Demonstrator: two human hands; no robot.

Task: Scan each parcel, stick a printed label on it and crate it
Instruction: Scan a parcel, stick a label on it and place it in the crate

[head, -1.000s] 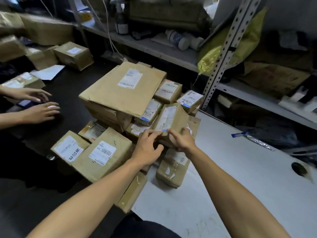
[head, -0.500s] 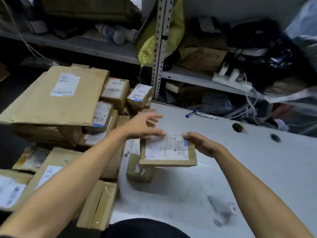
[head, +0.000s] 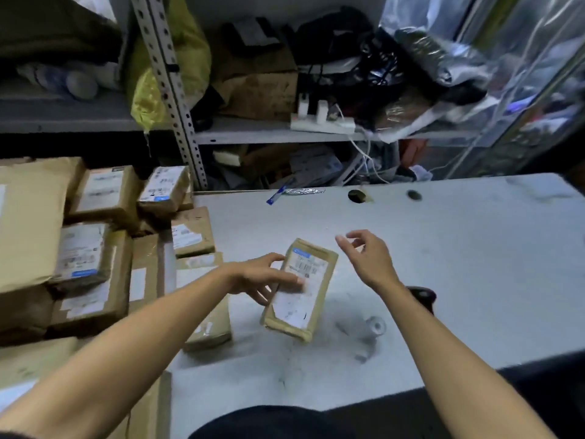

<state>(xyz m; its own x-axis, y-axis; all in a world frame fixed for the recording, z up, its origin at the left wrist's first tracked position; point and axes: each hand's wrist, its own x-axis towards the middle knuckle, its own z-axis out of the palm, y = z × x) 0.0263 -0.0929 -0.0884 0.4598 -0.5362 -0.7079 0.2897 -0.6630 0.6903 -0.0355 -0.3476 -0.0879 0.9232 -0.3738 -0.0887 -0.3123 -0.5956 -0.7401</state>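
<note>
A small brown parcel (head: 300, 289) with a white printed label on its top face sits tilted above the white table (head: 443, 264). My left hand (head: 262, 277) holds it by its left side, thumb along the edge and fingers across the label. My right hand (head: 368, 256) hovers just right of the parcel, fingers loosely spread, touching nothing. A pile of several brown labelled parcels (head: 95, 236) covers the left of the table.
A dark rounded object (head: 422, 296) lies on the table behind my right forearm, and a small white roll (head: 375, 326) lies below it. A blue-tipped wrapper (head: 294, 192) and two cable holes sit near the far edge. Cluttered metal shelves (head: 272, 131) stand behind.
The parcel came off the pile and over the bare table, turning from crosswise to lengthwise. My right hand let go of it and lifted away; my left hand still holds it.
</note>
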